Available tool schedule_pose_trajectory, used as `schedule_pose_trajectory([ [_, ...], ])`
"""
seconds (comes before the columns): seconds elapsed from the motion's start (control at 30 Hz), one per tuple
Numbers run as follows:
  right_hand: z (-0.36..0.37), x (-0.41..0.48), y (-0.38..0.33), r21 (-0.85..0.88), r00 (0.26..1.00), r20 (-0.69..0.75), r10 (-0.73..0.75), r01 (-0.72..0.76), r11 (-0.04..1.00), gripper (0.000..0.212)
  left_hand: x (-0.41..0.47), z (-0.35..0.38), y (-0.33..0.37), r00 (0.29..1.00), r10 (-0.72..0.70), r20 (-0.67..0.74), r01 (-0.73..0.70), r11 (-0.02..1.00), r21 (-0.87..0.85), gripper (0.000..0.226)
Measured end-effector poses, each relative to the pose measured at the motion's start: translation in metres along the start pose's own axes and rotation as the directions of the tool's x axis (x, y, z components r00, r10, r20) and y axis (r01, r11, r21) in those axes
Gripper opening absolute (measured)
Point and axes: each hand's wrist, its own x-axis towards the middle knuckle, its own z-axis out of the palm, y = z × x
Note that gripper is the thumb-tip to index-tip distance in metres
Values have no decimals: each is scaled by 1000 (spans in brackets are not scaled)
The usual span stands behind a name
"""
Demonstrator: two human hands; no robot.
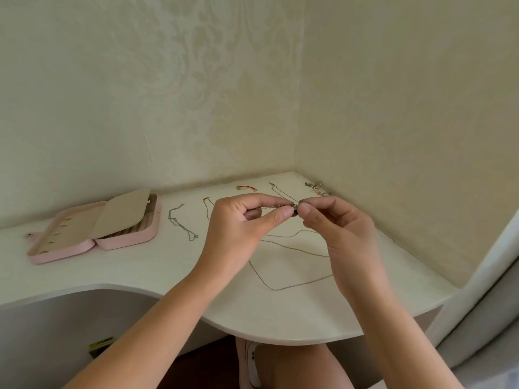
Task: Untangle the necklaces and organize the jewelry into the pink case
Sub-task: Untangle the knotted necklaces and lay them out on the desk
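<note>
Trailing below the grip of left hand [238, 224], right hand [344, 230]: necklace [273, 289].

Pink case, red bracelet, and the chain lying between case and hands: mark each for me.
Pink case [126, 240], head view, front wall of its right half.
Red bracelet [247, 187], head view, middle of the cord.
Chain [175, 221], head view, about halfway along it.
</note>
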Motion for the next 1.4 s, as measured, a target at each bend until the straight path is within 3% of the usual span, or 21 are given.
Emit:
schedule_pose_trajectory([
  [0.13, -2, 2, -4, -47, 998, 52, -44, 47, 998, 2, 4, -1, 0, 996, -45, 82, 46, 999, -5, 10],
  [0.27, -5, 6, -11, -177, 993, 99, -71, 88, 980, 6, 6, -2, 0, 986, -33, 162, 31, 999, 11, 16],
  [0.43, -10, 14, -28, -300, 981, 169, -98, 146, 943, 11, 8, -6, -2, 987, 3, 162, -4, 1000, 6, 13],
  [0.53, -13, 18, -31, -367, 979, 187, -81, 147, 918, 10, 9, -9, -5, 973, -44, 229, 33, 998, 51, 13],
  [0.63, -20, 21, -26, -383, 990, 121, -70, 111, 917, 7, 6, -11, -18, 918, -118, 379, 78, 990, 119, 17],
  [0.77, -45, 26, -20, -347, 998, -34, -47, 32, 937, 6, 0, -17, -41, 860, -249, 445, 201, 968, 153, 30],
  [0.9, -75, 31, -9, -349, 989, -146, 17, -67, 935, 8, -5, -30, -59, 793, -340, 505, 172, 921, 350, 29],
  [0.97, -86, 30, -5, -394, 989, -133, 69, -116, 912, 6, -8, -35, -65, 769, -382, 512, 152, 888, 434, 29],
  [1.13, -87, 26, 5, -486, 986, -14, 167, -153, 861, 8, -7, -45, -75, 774, -397, 494, 173, 882, 437, 26],
  [1.3, -67, 28, 11, -501, 980, 105, 168, -94, 860, 10, -2, -49, -77, 780, -438, 446, 157, 828, 538, 17],
  [1.4, -50, 32, 16, -529, 972, 177, 152, -37, 848, 11, 2, -49, -81, 826, -427, 369, 172, 813, 556, 7],
])
